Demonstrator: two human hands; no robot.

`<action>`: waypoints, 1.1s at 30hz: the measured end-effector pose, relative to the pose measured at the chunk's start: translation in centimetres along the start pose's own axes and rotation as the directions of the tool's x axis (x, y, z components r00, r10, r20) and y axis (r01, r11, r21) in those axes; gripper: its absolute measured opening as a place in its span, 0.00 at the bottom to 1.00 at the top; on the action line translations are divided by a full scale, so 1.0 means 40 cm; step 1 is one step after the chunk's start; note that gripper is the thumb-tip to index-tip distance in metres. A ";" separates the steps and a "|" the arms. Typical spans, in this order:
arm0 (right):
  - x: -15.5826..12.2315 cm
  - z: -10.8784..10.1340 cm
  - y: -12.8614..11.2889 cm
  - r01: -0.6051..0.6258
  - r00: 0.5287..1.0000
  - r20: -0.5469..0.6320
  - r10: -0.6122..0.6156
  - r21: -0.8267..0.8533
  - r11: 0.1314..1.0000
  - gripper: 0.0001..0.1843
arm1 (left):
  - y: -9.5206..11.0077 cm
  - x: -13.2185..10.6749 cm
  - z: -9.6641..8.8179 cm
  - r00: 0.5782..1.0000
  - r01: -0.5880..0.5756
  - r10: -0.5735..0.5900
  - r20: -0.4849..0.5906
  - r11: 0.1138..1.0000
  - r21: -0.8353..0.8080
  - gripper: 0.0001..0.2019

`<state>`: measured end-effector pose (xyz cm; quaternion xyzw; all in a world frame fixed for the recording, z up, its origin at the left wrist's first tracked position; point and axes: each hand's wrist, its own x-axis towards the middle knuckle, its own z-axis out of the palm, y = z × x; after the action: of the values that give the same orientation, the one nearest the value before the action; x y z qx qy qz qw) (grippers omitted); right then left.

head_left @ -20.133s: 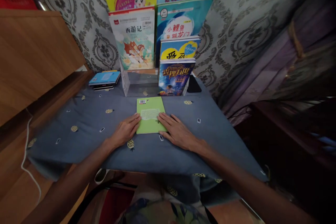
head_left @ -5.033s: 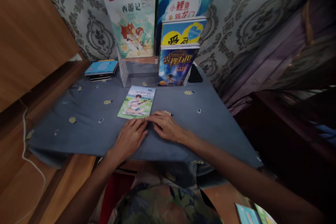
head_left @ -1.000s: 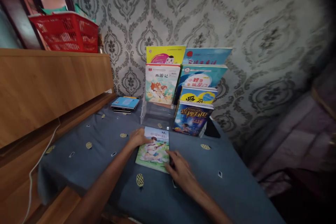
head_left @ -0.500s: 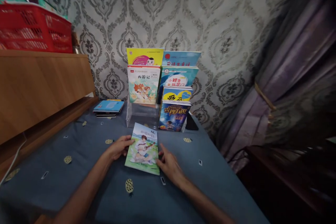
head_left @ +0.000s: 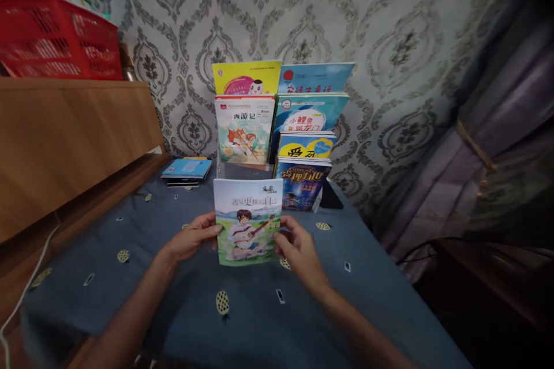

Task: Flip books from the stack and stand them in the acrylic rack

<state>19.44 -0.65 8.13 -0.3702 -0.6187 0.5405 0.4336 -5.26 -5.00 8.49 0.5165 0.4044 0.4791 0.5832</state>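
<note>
The book (head_left: pixel 249 225) with a guitar player on its cover had just been brought upright between two bare hands, its front towards the wearer. Its lower edge looked raised off the table (head_left: pixel 182 305), though a small contact could not be ruled out. It seemed, then, that the hands rather than the table bore its weight.

The left hand (head_left: pixel 194 236) grasped it at the book's 9 o'clock, thumb on the cover, fingers partly hidden behind. The right hand (head_left: pixel 298 245) grasped the edge at 3 o'clock, thumb by the cover and fingers tucked back. Neither grip was released.

Half a second earlier the book had leaned back, slanting, its lower right corner dipped; now it stood straighter and squarer. One second earlier it had lain on the table with a hand at either side. It also hid more of the clear rack (head_left: pixel 244 172), which stood just beyond it at 12 o'clock.

On the rack, a white book (head_left: pixel 246 132) stood at 12 o'clock from the held one and a blue book (head_left: pixel 300 184) at 1 o'clock. A pile (head_left: pixel 186 172) lay at 10 o'clock, a dark phone-like slab (head_left: pixel 331 196) at 2 o'clock.
</note>
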 end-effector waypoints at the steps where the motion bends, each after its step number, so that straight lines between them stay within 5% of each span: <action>1: -0.007 0.001 0.012 0.035 0.999 -0.003 -0.035 -0.048 0.998 0.12 | -0.005 -0.003 -0.003 1.000 -0.008 0.007 0.005 0.999 0.046 0.23; 9: -0.008 0.006 0.099 0.130 0.991 0.051 -0.123 -0.203 0.970 0.04 | -0.039 -0.015 -0.011 0.999 0.038 -0.037 -0.008 0.965 0.259 0.21; 15: 0.016 0.009 0.072 0.131 0.991 0.067 -0.118 -0.246 0.961 0.03 | -0.028 -0.006 -0.008 0.992 0.038 0.002 -0.129 0.953 0.301 0.15; 21: 0.083 0.024 0.027 0.187 0.982 0.011 -0.191 -0.268 0.945 0.03 | 0.034 0.050 0.003 0.937 -0.050 0.163 -0.308 0.938 0.344 0.17; 29: 0.053 0.036 0.084 0.224 0.974 0.054 -0.219 -0.366 0.903 0.07 | -0.056 0.060 0.001 0.966 -0.032 0.064 -0.249 0.991 0.132 0.26; 33: 0.088 0.026 0.042 0.256 0.965 0.057 -0.255 -0.390 0.884 0.06 | -0.009 0.091 -0.009 0.955 -0.070 0.131 -0.266 0.972 0.225 0.23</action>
<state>17.21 2.47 6.92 -0.3641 -0.7589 0.3439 0.4163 -4.76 -1.36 8.18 0.5232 0.5045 0.5303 0.4365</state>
